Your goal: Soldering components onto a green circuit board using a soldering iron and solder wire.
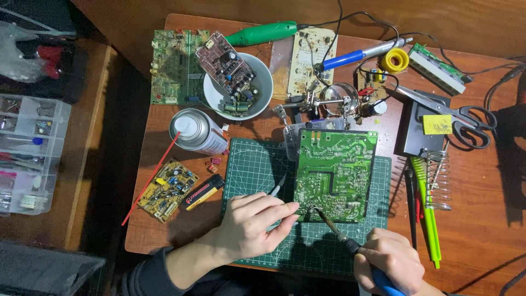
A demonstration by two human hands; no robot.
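Observation:
A green circuit board (335, 174) lies solder side up on a green cutting mat (257, 170). My left hand (251, 225) rests on the mat at the board's lower left corner, pinching metal tweezers (277, 189) whose tips point toward the board's bottom edge. My right hand (390, 260) grips the blue handle of a soldering iron (335, 230); its dark tip touches the board near the bottom edge, close to my left fingertips.
A spray can (198, 130) with a red straw, a white bowl (263, 82) holding a small board, other boards, a yellow solder spool (395, 60), scissors (455, 112), an iron stand (437, 181), a helping-hand magnifier (339, 98) and a green pen tool (429, 219) surround the mat. A plastic parts box (30, 153) sits left.

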